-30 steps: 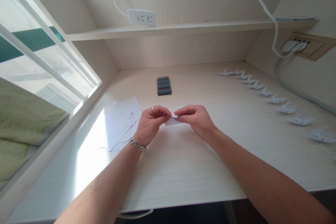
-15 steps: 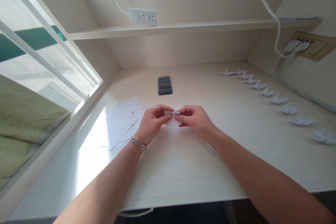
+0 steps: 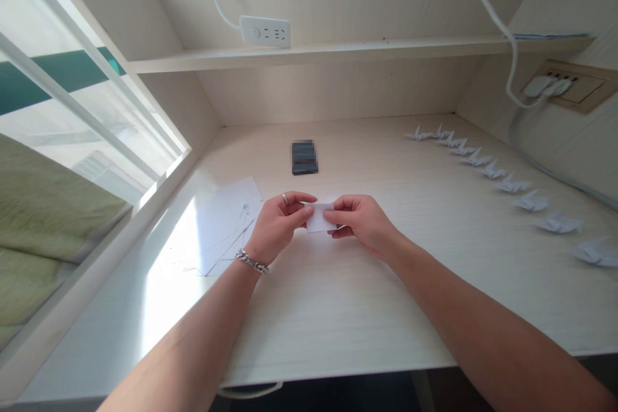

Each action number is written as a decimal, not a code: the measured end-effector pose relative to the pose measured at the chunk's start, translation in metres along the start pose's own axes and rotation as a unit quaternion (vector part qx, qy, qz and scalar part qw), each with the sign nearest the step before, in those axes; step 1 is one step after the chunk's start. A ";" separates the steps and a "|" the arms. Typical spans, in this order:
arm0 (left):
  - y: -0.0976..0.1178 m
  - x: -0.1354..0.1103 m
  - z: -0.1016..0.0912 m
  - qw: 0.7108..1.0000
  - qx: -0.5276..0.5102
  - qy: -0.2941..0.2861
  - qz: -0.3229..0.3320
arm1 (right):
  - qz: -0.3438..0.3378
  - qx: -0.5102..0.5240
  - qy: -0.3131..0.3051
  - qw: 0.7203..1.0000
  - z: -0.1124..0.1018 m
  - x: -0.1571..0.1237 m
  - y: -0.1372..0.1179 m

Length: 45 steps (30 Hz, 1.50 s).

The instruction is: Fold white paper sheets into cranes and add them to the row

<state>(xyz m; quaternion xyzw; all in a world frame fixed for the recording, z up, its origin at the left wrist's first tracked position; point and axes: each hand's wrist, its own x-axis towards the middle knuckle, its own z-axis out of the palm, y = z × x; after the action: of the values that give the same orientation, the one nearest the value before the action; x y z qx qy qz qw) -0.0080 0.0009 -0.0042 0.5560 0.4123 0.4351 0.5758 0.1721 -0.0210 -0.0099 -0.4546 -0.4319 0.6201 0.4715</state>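
A small white piece of paper [image 3: 319, 219] is pinched between my two hands just above the desk. My left hand [image 3: 282, 222], with a ring and a chain bracelet, grips its left edge between thumb and fingers. On the opposite edge, my right hand [image 3: 360, 219] holds it the same way, thumb on top. Whether the paper is folded in layers I cannot tell. To the left lie white paper sheets [image 3: 224, 206] with pen lines on them, partly in sunlight. Several folded paper cranes [image 3: 531, 201] stand in a row along the desk's right side.
A dark rectangular object [image 3: 304, 158], blurred out, lies behind my hands on the desk [image 3: 338, 315]. A power strip [image 3: 265, 31] rests on the shelf [image 3: 338, 55]. A white cable [image 3: 487, 3] hangs at the right by a wall socket [image 3: 574, 85]. Green cloth [image 3: 53, 238] is at the left.
My thumbs have moved slightly apart along the paper, so more of its face shows. Both hands still hold it in nearly the same spot.
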 end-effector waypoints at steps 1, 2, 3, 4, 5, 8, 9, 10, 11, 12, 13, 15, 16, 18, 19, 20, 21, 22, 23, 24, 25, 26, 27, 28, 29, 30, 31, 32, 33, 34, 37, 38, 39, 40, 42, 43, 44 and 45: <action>0.001 0.000 0.000 1.000 0.009 0.004 0.002 | -0.010 -0.009 0.002 1.000 0.000 0.000 0.001; 0.001 0.000 -0.001 1.000 0.020 0.006 0.004 | -0.022 -0.021 0.002 1.000 0.000 0.000 0.002; 0.002 0.000 -0.001 0.999 0.032 0.006 0.006 | -0.035 -0.034 0.000 0.999 0.000 0.000 0.003; 0.002 0.000 -0.001 0.999 0.042 0.005 0.008 | -0.048 -0.045 -0.002 0.998 0.000 0.000 0.004; 0.002 0.000 -0.001 0.999 0.053 0.004 0.011 | -0.060 -0.054 -0.005 0.997 0.000 0.001 0.005; 0.003 -0.001 -0.002 0.997 0.076 -0.002 0.020 | -0.078 -0.060 -0.004 0.995 -0.002 0.003 0.009; 0.004 -0.001 -0.003 0.997 0.080 -0.003 0.022 | -0.083 -0.058 -0.001 0.995 -0.002 0.004 0.009; 0.004 -0.001 -0.003 0.996 0.081 -0.003 0.025 | -0.088 -0.053 0.002 0.995 -0.002 0.004 0.010; 0.004 -0.001 -0.004 0.996 0.078 -0.002 0.029 | -0.093 -0.047 0.005 0.995 -0.002 0.005 0.010; 0.005 -0.002 -0.004 0.997 0.073 -0.001 0.032 | -0.099 -0.041 0.009 0.994 -0.001 0.005 0.010; 0.005 -0.002 -0.005 0.997 0.066 0.001 0.036 | -0.105 -0.037 0.012 0.994 -0.001 0.005 0.010; 0.005 -0.002 -0.006 0.998 0.054 0.002 0.044 | -0.122 -0.038 0.015 0.992 0.000 0.005 0.010; 0.005 -0.002 -0.006 0.998 0.047 0.003 0.048 | -0.134 -0.046 0.016 0.990 0.000 0.004 0.010; 0.005 -0.002 -0.006 0.998 0.032 0.003 0.055 | -0.167 -0.071 0.019 0.983 0.000 0.003 0.011; 0.004 -0.001 -0.006 0.998 0.025 0.002 0.060 | -0.188 -0.087 0.020 0.978 0.000 0.002 0.011; 0.004 -0.001 -0.006 0.998 0.020 0.001 0.063 | -0.211 -0.103 0.021 0.972 0.000 0.000 0.011; 0.004 -0.001 -0.007 0.998 0.016 0.000 0.067 | -0.235 -0.118 0.019 0.965 -0.001 -0.001 0.010; 0.004 -0.001 -0.007 0.997 0.016 -0.001 0.070 | -0.257 -0.134 0.016 0.957 -0.001 -0.002 0.010; 0.004 -0.001 -0.007 0.997 0.016 -0.002 0.073 | -0.278 -0.150 0.013 0.949 -0.001 -0.003 0.009; 0.004 0.000 -0.007 0.997 0.017 0.000 0.077 | -0.295 -0.166 0.011 0.941 -0.001 -0.004 0.009; 0.004 0.000 -0.007 0.997 0.018 0.001 0.081 | -0.308 -0.183 0.010 0.934 -0.002 -0.004 0.008; 0.003 0.000 -0.007 0.996 0.020 0.001 0.085 | -0.318 -0.197 0.010 0.927 -0.002 -0.005 0.008; 0.003 0.000 -0.007 0.996 0.022 0.002 0.089 | -0.325 -0.209 0.012 0.922 -0.002 -0.005 0.008; 0.003 0.000 -0.007 0.995 0.024 0.001 0.092 | -0.329 -0.217 0.013 0.919 -0.002 -0.005 0.008; 0.002 0.000 -0.007 0.995 0.028 0.000 0.095 | -0.331 -0.222 0.013 0.917 -0.002 -0.005 0.008; 0.002 -0.001 -0.007 0.995 0.034 -0.001 0.097 | -0.331 -0.223 0.014 0.917 -0.003 -0.005 0.008; 0.002 -0.001 -0.007 0.994 0.045 -0.002 0.097 | -0.330 -0.221 0.014 0.918 -0.003 -0.005 0.008; 0.002 -0.001 -0.007 0.994 0.058 -0.003 0.097 | -0.325 -0.218 0.016 0.920 -0.002 -0.004 0.009; 0.002 -0.001 -0.007 0.993 0.074 -0.004 0.094 | -0.316 -0.213 0.019 0.925 -0.002 -0.004 0.010; 0.002 -0.001 -0.007 0.992 0.088 -0.004 0.090 | -0.300 -0.204 0.023 0.931 -0.002 -0.003 0.010; 0.005 -0.002 -0.008 0.992 0.109 -0.006 0.071 | -0.212 -0.141 0.036 0.966 -0.001 0.000 0.011; 0.005 -0.002 -0.008 0.993 0.104 -0.006 0.063 | -0.175 -0.108 0.038 0.978 0.000 0.001 0.010; 0.006 -0.002 -0.007 0.994 0.096 -0.005 0.056 | -0.141 -0.075 0.038 0.986 0.001 0.002 0.010; 0.007 -0.002 -0.007 0.995 0.086 -0.003 0.049 | -0.111 -0.045 0.037 0.992 0.001 0.002 0.008; 0.009 -0.002 -0.006 0.997 0.061 0.003 0.039 | -0.068 -0.004 0.037 0.997 0.002 0.002 0.005; 0.009 -0.002 -0.005 0.998 0.045 0.006 0.035 | -0.055 0.008 0.038 0.998 0.002 0.001 0.003; 0.009 -0.002 -0.005 0.999 0.024 0.008 0.033 | -0.046 0.020 0.038 0.998 0.002 0.001 0.002; 0.008 -0.002 -0.005 0.999 0.001 0.007 0.032 | -0.039 0.031 0.039 0.998 0.002 0.001 0.001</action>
<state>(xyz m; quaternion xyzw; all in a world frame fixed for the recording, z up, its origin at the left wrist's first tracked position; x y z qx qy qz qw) -0.0139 0.0001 0.0039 0.5661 0.3987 0.4568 0.5585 0.1698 -0.0209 -0.0107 -0.4465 -0.4111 0.5964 0.5253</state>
